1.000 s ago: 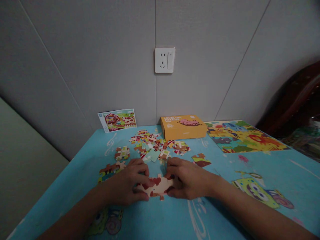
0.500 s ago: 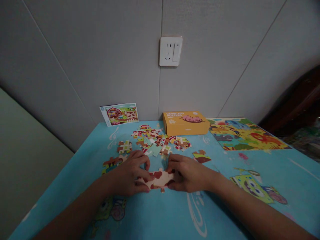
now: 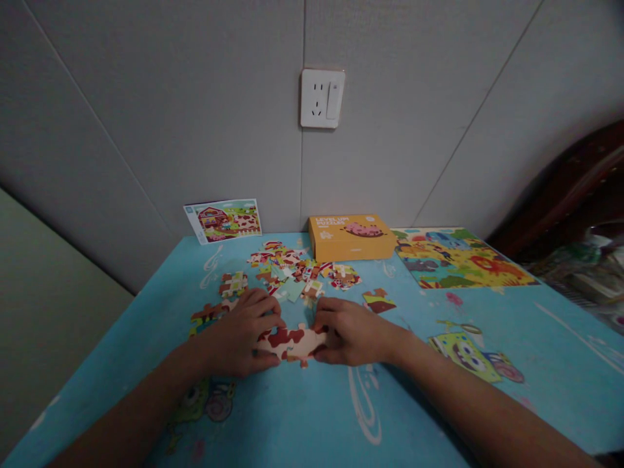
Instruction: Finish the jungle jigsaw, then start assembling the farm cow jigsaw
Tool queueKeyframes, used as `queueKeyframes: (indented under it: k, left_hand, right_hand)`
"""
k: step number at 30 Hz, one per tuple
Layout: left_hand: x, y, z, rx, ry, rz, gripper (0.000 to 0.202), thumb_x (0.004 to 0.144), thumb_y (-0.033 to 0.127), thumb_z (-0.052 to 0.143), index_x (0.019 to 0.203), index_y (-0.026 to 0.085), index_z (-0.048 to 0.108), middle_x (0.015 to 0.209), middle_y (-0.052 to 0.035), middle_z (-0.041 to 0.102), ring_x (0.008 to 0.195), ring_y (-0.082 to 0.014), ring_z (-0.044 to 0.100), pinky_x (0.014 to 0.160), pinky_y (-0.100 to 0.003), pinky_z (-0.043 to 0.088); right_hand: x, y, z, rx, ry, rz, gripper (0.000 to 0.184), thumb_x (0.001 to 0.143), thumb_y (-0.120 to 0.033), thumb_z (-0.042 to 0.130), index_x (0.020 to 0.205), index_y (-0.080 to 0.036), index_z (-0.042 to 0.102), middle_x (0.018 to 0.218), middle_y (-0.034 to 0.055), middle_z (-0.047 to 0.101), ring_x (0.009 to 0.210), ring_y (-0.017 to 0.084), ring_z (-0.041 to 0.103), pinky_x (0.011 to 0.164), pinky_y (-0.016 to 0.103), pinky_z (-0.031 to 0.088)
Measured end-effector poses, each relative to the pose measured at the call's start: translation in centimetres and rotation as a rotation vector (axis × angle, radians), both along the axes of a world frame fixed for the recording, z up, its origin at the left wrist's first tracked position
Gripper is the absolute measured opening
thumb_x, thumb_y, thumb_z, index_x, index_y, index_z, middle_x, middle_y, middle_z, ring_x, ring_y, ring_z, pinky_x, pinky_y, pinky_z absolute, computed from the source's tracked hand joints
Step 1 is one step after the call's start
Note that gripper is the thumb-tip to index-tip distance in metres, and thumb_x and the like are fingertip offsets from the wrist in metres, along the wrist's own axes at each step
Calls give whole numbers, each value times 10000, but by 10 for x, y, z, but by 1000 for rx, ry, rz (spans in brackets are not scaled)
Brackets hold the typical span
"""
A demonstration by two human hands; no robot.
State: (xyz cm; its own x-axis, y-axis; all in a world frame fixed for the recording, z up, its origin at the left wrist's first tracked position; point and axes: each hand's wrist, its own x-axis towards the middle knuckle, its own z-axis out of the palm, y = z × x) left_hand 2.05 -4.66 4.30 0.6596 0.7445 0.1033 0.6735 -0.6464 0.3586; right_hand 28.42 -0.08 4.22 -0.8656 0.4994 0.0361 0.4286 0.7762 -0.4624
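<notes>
and here's the left hand (image 3: 251,331), fingers bent and nearly closed, gripping the left end of a cream strip of puzzle pieces (image 3: 295,346) with red-brown patches; over on the other end it's the right hand (image 3: 348,330), fingers curled in tight, pinching that end with the thumb along the near edge. so i've got the strip right between both hands, low in my head view, one knob poking up from its far edge, another from its near edge; whether it rests on the blue tablecloth (image 3: 302,422) or sits just off it, i can't tell from here. just beyond, the loose heap of pieces (image 3: 292,289), a few face down and pale green! a small joined cluster (image 3: 234,284) lies left of the heap, another joined section (image 3: 207,316) is half hidden behind the left hand, and one brown-and-green piece (image 3: 379,301) sits alone past the right. at the back, i see the picture card (image 3: 227,221) leaning on the wall (image 3: 234,117), the yellow puzzle box (image 3: 353,249) and, farther right, a flat animal picture (image 3: 463,260).
</notes>
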Motion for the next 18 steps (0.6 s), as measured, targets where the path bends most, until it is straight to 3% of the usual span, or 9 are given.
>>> queueKeyframes:
  k: [7, 14, 18]
  left_hand:
    - [8, -2, 1, 39, -67, 18, 228, 756, 210, 676, 969, 186, 599, 963, -41, 588, 973, -233, 504, 949, -397, 372]
    - [13, 5, -29, 193, -135, 129, 369, 867, 290, 652, 1208, 187, 556, 1155, -84, 610, 1091, -248, 535, 975, -404, 410]
    - [12, 4, -35, 198, -137, 123, 484, 876, 312, 650, 1320, 183, 505, 1237, -106, 589, 1148, -258, 529, 1002, -407, 421]
  right_hand:
    - [0, 2, -4, 38, 8, 25, 323, 764, -414, 722, 939, -151, 654, 944, 62, 582, 851, 193, 585, 746, 297, 448]
    - [-4, 0, -2, 30, 18, 45, 306, 754, -434, 735, 836, -162, 621, 872, 32, 580, 751, 150, 549, 653, 252, 397]
    - [-5, -1, -2, 9, 7, 58, 327, 760, -458, 738, 824, -165, 607, 843, 22, 576, 735, 143, 537, 647, 248, 382]
